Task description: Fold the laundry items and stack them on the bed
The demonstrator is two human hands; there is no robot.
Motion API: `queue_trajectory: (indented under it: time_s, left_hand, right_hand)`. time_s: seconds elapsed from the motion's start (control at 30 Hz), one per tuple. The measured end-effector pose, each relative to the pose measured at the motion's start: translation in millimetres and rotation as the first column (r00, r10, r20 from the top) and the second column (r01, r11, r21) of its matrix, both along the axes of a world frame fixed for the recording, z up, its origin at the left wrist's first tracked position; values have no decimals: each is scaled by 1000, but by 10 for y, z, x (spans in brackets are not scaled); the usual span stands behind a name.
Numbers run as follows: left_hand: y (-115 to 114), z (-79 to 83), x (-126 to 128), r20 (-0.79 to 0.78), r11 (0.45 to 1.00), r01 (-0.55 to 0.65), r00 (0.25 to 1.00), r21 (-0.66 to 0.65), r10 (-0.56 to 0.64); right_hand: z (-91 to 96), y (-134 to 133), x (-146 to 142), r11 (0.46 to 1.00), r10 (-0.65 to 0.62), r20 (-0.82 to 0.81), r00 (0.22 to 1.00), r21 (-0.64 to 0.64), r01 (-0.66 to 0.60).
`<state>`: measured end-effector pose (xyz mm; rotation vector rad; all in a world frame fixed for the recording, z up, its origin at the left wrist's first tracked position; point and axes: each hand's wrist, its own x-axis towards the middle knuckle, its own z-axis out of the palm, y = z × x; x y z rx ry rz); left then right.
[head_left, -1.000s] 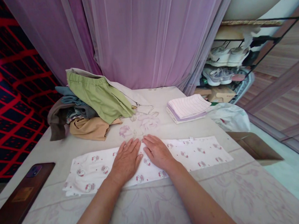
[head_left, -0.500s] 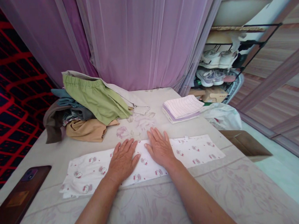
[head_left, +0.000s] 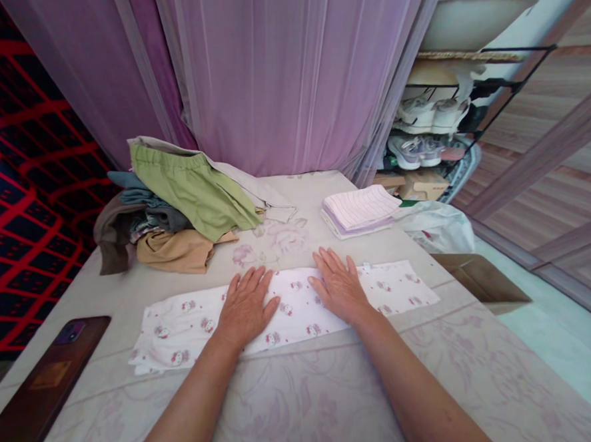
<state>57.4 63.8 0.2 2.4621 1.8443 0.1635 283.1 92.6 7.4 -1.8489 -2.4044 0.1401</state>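
A white garment (head_left: 291, 308) printed with small cartoon cats lies as a long folded strip across the table. Its exact kind I cannot tell. My left hand (head_left: 248, 306) rests flat on its middle, fingers stretched out. To the right of centre, my right hand (head_left: 342, 286) also lies flat on the cloth with the fingers a little spread. Neither hand grips anything. The cloth's left end is slightly rumpled, and parts of it are hidden under both hands.
Piled at the back left are clothes, with green elastic-waist pants (head_left: 188, 187) on top and a tan garment (head_left: 177, 249) below. A folded striped stack (head_left: 359, 210) sits back right. A phone (head_left: 48, 386) lies at the left; a cardboard box (head_left: 484, 279) stands beyond the right edge.
My right hand has slid rightward along the cloth, widening the space between my hands. My left hand stays flat in nearly the same place. The view has shifted slightly.
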Motion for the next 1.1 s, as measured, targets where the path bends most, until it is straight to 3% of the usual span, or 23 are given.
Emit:
queue_trajectory:
  time_s: [0.13, 0.23, 0.43, 0.57, 0.7, 0.83, 0.93, 1.1]
  left_hand:
    - [2, 27, 7, 5, 1000, -8, 1000, -10, 8]
    - [12, 8, 5, 19, 1000, -8, 1000, -5, 8]
    - [-2, 38, 13, 16, 997, -1, 1000, 80, 0]
    - [-218, 116, -122, -20, 991, -1, 1000, 132, 4]
    - [-678, 85, -422, -55, 991, -87, 994, 99, 92]
    - [-1080, 7, -659, -64, 979, -198, 978, 49, 200]
    - [-1203, -16, -709, -53, 962, -258, 963, 87, 263]
    - [-1206, -11, -700, 0, 926, -359, 932, 116, 362]
  right_hand:
    - [-44, -113, 352, 1000, -11, 69, 998, -19, 12]
    - [-89, -127, 440, 999, -45, 66, 997, -11, 46]
    - [-83, -163, 424, 976, -77, -18, 997, 205, 79]
    - [-118, -385, 437, 955, -52, -51, 997, 290, 64]
    - [-162, -665, 387, 990, -53, 3, 999, 132, 52]
    - [-118, -762, 323, 994, -95, 47, 994, -44, 97]
    - [-81, -769, 309, 992, -103, 59, 993, -63, 107]
    - [-99, -878, 330, 992, -115, 80, 990, -36, 118]
